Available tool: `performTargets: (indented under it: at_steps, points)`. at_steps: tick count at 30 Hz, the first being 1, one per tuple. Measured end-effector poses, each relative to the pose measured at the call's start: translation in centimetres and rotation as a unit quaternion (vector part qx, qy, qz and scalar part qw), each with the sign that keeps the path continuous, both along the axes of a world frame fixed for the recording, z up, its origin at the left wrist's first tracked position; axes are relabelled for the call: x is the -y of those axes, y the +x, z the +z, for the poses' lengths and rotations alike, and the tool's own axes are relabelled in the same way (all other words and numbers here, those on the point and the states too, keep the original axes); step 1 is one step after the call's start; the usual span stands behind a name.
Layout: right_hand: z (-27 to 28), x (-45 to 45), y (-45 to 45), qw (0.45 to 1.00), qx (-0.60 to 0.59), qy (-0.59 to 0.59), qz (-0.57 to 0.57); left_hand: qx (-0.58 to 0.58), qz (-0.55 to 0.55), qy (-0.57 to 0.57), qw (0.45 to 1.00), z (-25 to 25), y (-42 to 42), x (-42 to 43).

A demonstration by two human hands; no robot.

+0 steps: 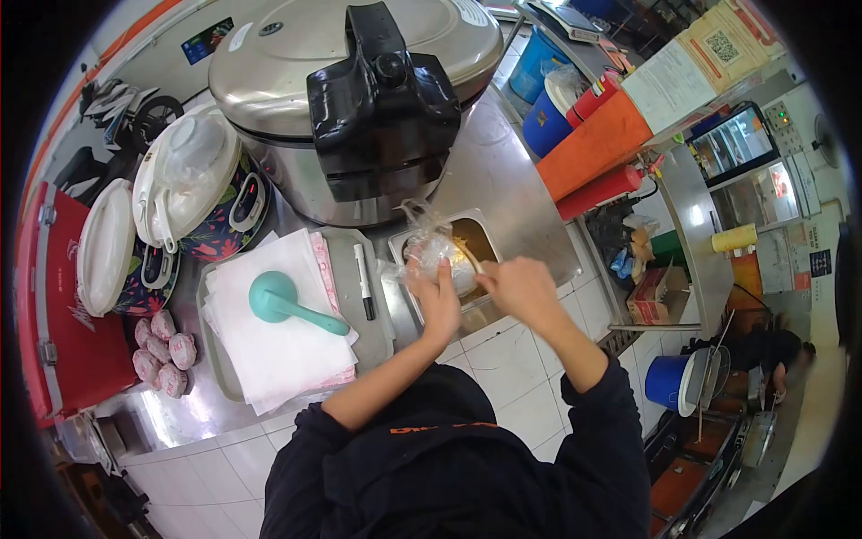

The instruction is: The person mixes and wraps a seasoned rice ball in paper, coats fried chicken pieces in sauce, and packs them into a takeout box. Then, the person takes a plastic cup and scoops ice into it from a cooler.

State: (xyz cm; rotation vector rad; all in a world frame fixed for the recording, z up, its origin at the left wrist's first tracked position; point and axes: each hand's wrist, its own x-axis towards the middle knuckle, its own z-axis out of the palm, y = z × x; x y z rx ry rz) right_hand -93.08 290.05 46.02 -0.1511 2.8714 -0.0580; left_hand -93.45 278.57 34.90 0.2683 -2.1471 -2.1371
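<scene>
My left hand point(435, 301) is closed round a clear plastic bag point(431, 249) over a steel container point(488, 235) set in the counter. Something yellowish shows in the container behind the bag. My right hand point(521, 286) grips a thin pale handle point(469, 256) whose far end reaches to the bag's opening; the tip is hidden. Left of my hands, a teal ladle point(274, 296) lies on white paper sheets point(256, 341) on a grey tray point(377, 269), beside a black-and-white marker point(364, 283).
A large steel cooker point(269, 63) with a black latch stands behind. Two floral pots point(211, 225), several wrapped round items point(166, 350) and a red cooler box point(81, 332) are at left. A person point(777, 350) bends at far right, near a blue bucket point(663, 382).
</scene>
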Motion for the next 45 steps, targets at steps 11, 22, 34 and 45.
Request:
performTargets:
  at_steps: [11,22,34,45]
  points:
    - [4.9,0.2,3.0,0.998,-0.020,-0.047,0.024,0.179,0.022,0.510,0.841,0.4,-0.4,2.8]
    - [-7.5,1.9,-2.4,0.999,-0.007,0.037,0.026,0.272,-0.089,0.626,0.726,-0.4,2.1,10.4]
    - [-7.9,2.9,-3.7,0.964,0.006,0.225,0.143,0.251,-0.072,0.654,0.709,-1.2,2.7,9.5]
    - [-4.5,1.6,-5.0,0.983,0.129,0.087,0.094,0.220,-0.092,0.641,0.730,-1.8,3.1,9.2]
